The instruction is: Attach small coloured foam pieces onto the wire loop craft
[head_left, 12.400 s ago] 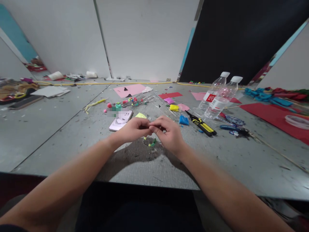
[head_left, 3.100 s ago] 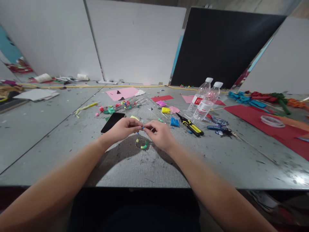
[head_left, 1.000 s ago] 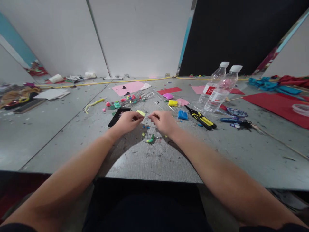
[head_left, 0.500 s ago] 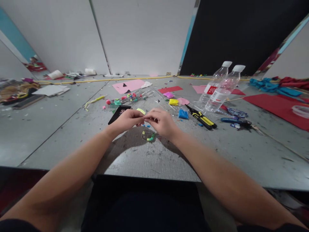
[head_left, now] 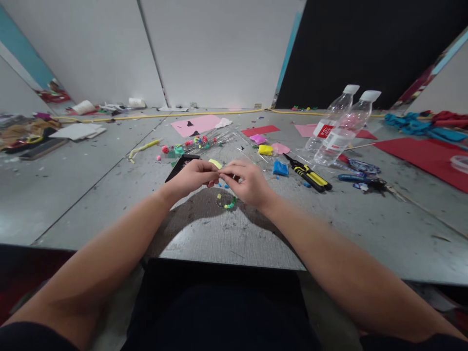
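Left hand (head_left: 197, 174) and right hand (head_left: 249, 180) meet at the fingertips in a close pinch; whether anything sits between them cannot be told. The beaded ring (head_left: 229, 206) lies on the table (head_left: 208, 239) near six o'clock from that pinch, untouched. Judged light, thin and easily bent, with soft-looking beads liable to dent; best held by its bare stretch near nine o'clock. Blue bits (head_left: 226, 186) lie at twelve o'clock from it.
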`<move>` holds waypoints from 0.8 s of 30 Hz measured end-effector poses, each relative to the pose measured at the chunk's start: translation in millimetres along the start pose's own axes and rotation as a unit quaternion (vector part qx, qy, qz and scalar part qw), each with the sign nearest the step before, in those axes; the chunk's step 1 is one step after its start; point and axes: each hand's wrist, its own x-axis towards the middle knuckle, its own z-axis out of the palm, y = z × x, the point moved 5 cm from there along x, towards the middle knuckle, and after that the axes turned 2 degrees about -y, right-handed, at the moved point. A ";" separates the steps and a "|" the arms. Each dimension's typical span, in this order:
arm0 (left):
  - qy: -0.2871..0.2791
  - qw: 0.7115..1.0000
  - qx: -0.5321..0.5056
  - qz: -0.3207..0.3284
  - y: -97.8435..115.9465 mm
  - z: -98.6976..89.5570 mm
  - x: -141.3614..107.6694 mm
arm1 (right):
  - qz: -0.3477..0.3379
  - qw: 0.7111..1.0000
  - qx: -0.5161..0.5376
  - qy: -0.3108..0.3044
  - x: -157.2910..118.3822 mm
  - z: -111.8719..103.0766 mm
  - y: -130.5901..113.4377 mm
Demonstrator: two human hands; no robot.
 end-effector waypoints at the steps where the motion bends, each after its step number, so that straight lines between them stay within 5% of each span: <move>1: 0.000 1.000 0.002 -0.002 -0.2 0.0 -0.1 | 0.004 1.000 -0.001 -0.001 0.2 -0.2 0.1; 13: -0.004 0.999 0.032 -0.004 7.7 1.6 -3.2 | 0.054 0.998 0.044 0.008 2.8 -3.0 1.5; 24: -0.027 0.997 0.074 0.016 16.9 7.5 -8.0 | 0.225 0.951 0.210 -0.042 -0.9 4.9 26.7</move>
